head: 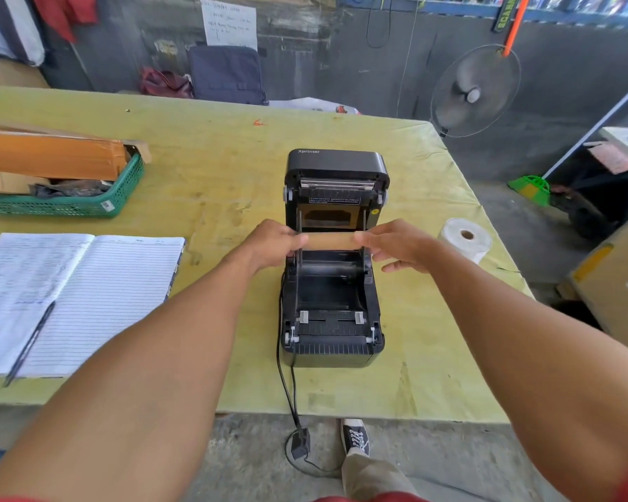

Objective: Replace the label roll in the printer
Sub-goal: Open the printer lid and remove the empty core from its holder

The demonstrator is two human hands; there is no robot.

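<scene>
Fingers of the left hand pinched on one end of the empty cardboard core, fingers of the right hand closed on the other end. Held level, crosswise, above the open bay of the printer, between the two upright roll guides; probably so it clears them without catching. Whether the core touches the guides or hangs just free of them: hard to tell, knuckles in the way.

Lid tipped fully back and upright, leaving the bay open from above. Bay bare, no paper in the feed path near the front edge.

Fresh label roll lying on its side on the table, just right of the printer and apart from it, close to the right hand. Placed there, by the look of it, for a short reach once the core is out of the way.

Power cable trailing off the near edge of the table to an adapter on the floor. Open notebook with a pen to the left, green basket of cardboard further back; both well apart from the work.

Judged stage: old core coming out, new roll not yet seated. Next: core set aside, fresh roll lowered between the guides, leading edge fed to the front, lid shut.
</scene>
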